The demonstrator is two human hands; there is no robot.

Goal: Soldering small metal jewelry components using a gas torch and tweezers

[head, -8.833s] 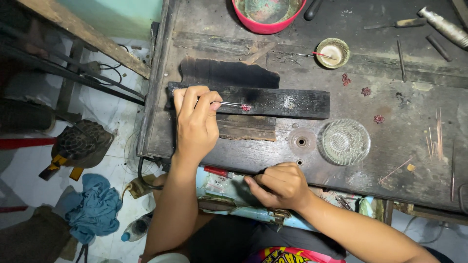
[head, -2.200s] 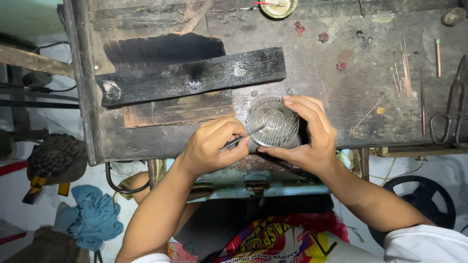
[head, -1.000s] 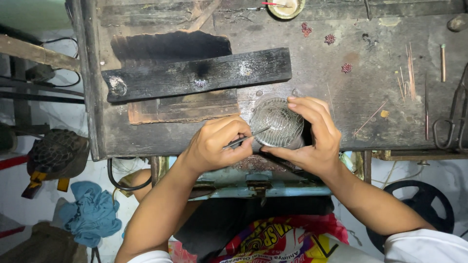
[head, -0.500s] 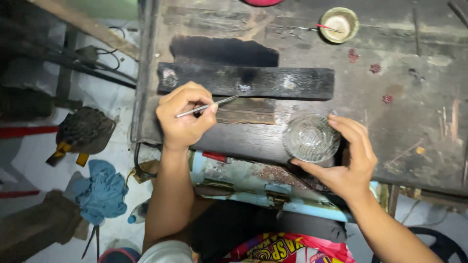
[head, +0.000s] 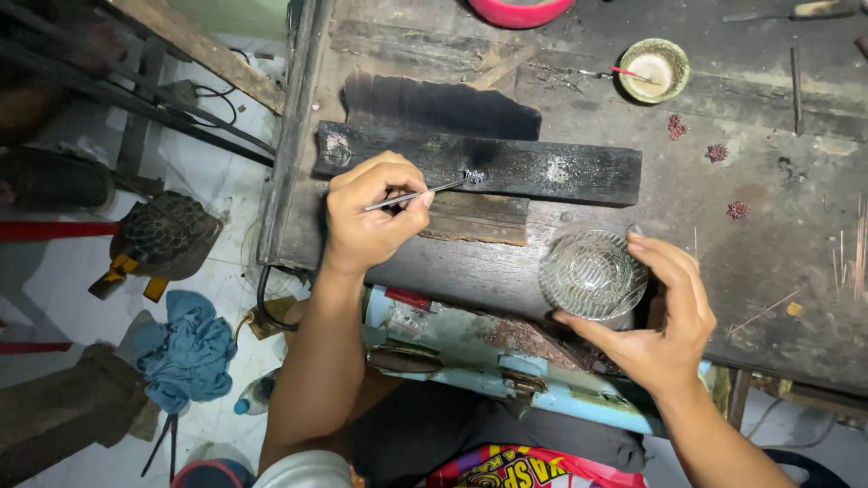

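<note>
Closest to the camera, the right hand [head: 665,330] cups a small round glass dish [head: 592,274] with a ribbed, cut pattern. The fingers [head: 674,271] curl loosely round its right side and the thumb sits under its near rim, so it's a light hold, not a clamp. The dish sits on the near edge of the desk [head: 741,262], which is dark, scarred, stained wood. Can't tell what's inside the dish, it just reads as clear and sparkly.

A bit further in, the left hand [head: 371,212] pinches thin metal tweezers [head: 418,193], fingers closed tight on them like holding a pen. The tip points right and touches a tiny greyish speck on a charred black wooden block [head: 542,170], a long plank lying across the desk with pale ashy patches. A shorter brown slat [head: 475,217] lies just against its near side.

Further back there's a small round greenish bowl [head: 655,70] with a pale inside and a red-tipped stick resting in it, and a pink bowl [head: 520,11] at the very top edge. A few little dark-red clusters [head: 717,153] are scattered on the wood between.
</note>
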